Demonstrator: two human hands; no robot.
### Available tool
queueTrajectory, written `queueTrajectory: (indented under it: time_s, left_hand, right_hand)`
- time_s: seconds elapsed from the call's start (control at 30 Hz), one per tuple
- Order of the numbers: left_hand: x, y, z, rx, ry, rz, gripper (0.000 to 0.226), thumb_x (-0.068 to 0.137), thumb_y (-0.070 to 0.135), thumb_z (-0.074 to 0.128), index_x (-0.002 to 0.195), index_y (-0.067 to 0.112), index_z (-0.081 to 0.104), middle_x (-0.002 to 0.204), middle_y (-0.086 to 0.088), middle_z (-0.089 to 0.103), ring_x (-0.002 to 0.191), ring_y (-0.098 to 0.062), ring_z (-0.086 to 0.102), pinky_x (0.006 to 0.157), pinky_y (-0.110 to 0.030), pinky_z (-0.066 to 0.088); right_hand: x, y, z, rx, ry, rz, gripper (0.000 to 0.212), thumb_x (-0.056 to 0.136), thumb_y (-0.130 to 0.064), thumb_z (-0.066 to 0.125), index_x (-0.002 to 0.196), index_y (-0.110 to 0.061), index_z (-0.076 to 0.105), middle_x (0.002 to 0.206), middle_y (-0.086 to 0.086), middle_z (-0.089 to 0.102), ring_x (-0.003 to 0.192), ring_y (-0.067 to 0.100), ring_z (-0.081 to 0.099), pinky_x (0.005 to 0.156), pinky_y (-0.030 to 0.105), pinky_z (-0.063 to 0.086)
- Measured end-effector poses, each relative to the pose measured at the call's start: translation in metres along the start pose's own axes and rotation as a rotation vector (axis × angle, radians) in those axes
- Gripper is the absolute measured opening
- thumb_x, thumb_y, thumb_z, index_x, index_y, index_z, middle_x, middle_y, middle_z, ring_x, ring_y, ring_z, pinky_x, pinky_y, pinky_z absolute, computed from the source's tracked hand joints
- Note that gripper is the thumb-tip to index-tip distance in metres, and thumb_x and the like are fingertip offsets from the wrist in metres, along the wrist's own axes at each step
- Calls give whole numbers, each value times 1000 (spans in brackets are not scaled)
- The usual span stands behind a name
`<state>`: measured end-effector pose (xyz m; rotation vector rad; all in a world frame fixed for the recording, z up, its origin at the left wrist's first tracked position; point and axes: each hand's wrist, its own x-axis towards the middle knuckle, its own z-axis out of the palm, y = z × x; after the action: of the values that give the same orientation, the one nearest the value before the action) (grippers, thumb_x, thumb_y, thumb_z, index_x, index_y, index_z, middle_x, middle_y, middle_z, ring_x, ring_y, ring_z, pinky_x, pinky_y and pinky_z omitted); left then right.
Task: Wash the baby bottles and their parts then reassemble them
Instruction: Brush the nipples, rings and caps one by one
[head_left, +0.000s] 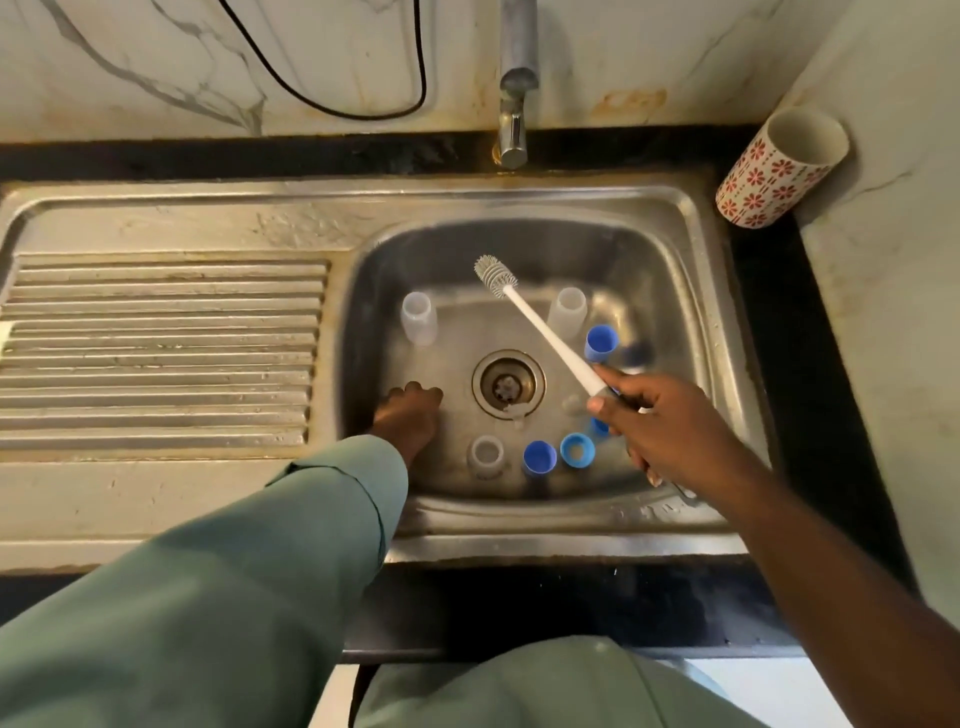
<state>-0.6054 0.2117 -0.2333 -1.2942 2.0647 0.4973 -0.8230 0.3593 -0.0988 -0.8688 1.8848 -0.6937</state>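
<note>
Baby bottle (418, 318) stands upright on the sink (675, 249) floor, just beyond the left hand (408, 421), whose curled fingers hold nothing visible; right hand (670, 431) grips the bottle brush (540, 325)

Dim warm light; glare on sink (519, 540) rim; wide-angle bending at edges; slight softness throughout.

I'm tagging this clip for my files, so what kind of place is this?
Most likely a home kitchen: a stainless steel sink with ribbed drainboard, a metal tap on a marble-patterned wall, and a red-flowered white cup on the black counter.
</note>
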Motion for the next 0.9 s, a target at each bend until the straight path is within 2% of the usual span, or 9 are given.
queueTrajectory:
  time_s: [0.1, 0.23, 0.3, 0.37, 0.43, 0.53, 0.63, 0.73, 0.9]
  left_hand:
    - [-1, 12, -11, 16, 23, -32, 40, 94, 13, 52, 134, 16, 49, 136, -15, 45, 127, -37, 42, 100, -47, 41]
    - [-6, 65, -32, -82, 310, 144, 30, 91, 19, 59, 121, 20, 61, 121, -7, 57, 110, -29, 55, 92, -40, 47]
    - [-5, 98, -33, -163, 269, 258, 25, 89, 29, 64, 113, 20, 63, 116, -4, 61, 105, -26, 59, 88, -38, 49]
    - [3, 130, -26, -159, 171, 325, 33, 90, 35, 65, 118, 21, 59, 119, -5, 59, 110, -27, 58, 93, -40, 47]
    - [7, 149, -12, -36, 109, 328, 40, 91, 36, 66, 125, 20, 56, 123, -6, 58, 116, -30, 57, 97, -42, 43]
    - [16, 170, 8, 153, 95, 332, 35, 93, 36, 60, 125, 21, 57, 126, -3, 62, 119, -28, 58, 99, -40, 39]
    - [23, 175, 19, 274, 76, 324, 30, 95, 36, 56, 121, 23, 60, 124, -1, 64, 118, -26, 59, 101, -40, 37]
    - [30, 173, 25, 322, 46, 314, 28, 96, 39, 53, 117, 24, 63, 122, 1, 66, 118, -24, 60, 102, -41, 33]
    - [28, 174, 27, 278, 65, 358, 29, 98, 32, 52, 123, 20, 60, 126, -5, 62, 121, -28, 57, 110, -45, 26]
  right_hand:
    - [5, 5, -9, 17, -2, 7, 34, 94, -25, 63, 127, -31, 63, 73, 15, 61, 47, 16, 46, 41, 26, 42]
    - [15, 6, -20, 21, 22, -7, 34, 94, -24, 63, 128, -26, 63, 69, 5, 61, 49, 18, 48, 39, 23, 41]
    - [20, 6, -22, 24, 35, -9, 33, 94, -25, 63, 127, -23, 64, 69, 5, 61, 47, 17, 49, 38, 21, 41]
    - [23, 7, -27, 28, 45, -17, 37, 94, -25, 63, 130, -24, 62, 70, 7, 62, 47, 16, 49, 39, 22, 41]
    - [22, 6, -27, 41, 48, -38, 39, 94, -24, 64, 133, -26, 60, 69, 6, 61, 46, 16, 48, 39, 22, 41]
    - [23, 10, -34, 32, 65, -42, 42, 93, -24, 64, 135, -28, 58, 64, -4, 60, 45, 15, 48, 39, 24, 43]
    - [24, 17, -39, 32, 76, -28, 42, 93, -25, 65, 134, -29, 58, 63, -8, 59, 44, 11, 48, 40, 24, 43]
    - [23, 20, -41, 57, 77, -23, 42, 92, -26, 65, 133, -29, 59, 69, 0, 58, 44, 9, 48, 41, 24, 43]
    - [18, 20, -45, 52, 81, -25, 40, 92, -27, 65, 132, -33, 59, 65, -8, 61, 46, 8, 49, 43, 21, 44]
